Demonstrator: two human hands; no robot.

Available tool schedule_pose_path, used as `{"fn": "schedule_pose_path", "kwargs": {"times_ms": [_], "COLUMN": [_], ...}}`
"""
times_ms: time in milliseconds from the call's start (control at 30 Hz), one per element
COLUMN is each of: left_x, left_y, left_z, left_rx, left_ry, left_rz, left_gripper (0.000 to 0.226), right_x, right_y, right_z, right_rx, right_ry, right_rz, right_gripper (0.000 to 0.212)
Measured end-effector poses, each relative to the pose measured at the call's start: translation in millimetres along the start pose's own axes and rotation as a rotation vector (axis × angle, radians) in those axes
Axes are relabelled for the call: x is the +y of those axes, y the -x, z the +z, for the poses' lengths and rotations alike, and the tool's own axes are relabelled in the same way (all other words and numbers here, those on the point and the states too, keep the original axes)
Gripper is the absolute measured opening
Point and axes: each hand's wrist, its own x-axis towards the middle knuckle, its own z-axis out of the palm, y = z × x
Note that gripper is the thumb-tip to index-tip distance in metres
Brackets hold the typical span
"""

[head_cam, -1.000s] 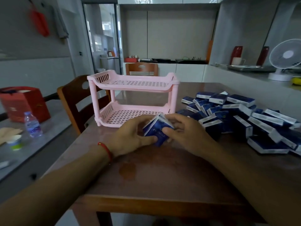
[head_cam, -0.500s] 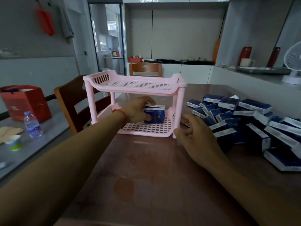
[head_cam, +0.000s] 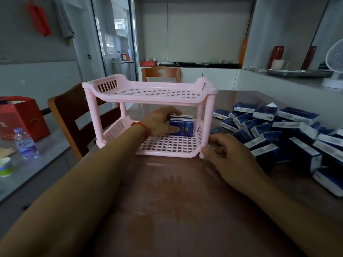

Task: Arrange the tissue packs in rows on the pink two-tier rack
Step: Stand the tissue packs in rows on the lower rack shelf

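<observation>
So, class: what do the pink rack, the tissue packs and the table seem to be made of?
Pink rack: looks like moulded plastic, matt, with a slotted grid and rounded posts. Tissue packs: apparently soft glossy film wrap, dark blue and white, slightly creased. Table: probably varnished wood or laminate, brown with a faint sheen.

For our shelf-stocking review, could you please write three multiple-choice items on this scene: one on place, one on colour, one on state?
1. Where do the tissue packs held by the left hand stand?
A. top tier
B. bottom tier, back right corner
C. on the table
2. What colour is the cord on the left wrist?
A. red
B. green
C. white
3. What is on the top tier?
A. one row
B. a full load
C. nothing

Key:
1 B: the left hand holds the tissue packs beside the right wall of the pink rack.
2 A: the wrist cord is red.
3 C: its grid is bare.
</observation>
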Motion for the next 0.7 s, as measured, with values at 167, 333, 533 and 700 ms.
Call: {"fn": "schedule_pose_path", "kwargs": {"times_ms": [167,333,533,700], "left_x": [2.9,5.0,1.2,3.0], "left_y": [2.0,4.0,3.0,3.7], "left_z": [3.0,5.9,11.3,12.4], "left_rx": [0.017,0.048,0.072,0.046], "left_ry": [0.014,0.019,0.018,0.023], "left_rz": [0.019,0.021,0.005,0.016], "left_gripper": [0.05,0.051,0.058,0.067], "right_x": [0.5,2.5,6.7,8.1], "right_y": [0.4,-0.6,-1.9,-2.5], "right_z": [-0.8,-0.4,1.1,1.9], "right_rx": [-0.001,-0.019,-0.026,-0.029], "right_ry": [-0.016,-0.041,-0.056,-0.066], "right_rz": [-0.012,-0.005,-0.008,-0.015], "right_gripper": [0.037,0.036,0.037,0.036]}}
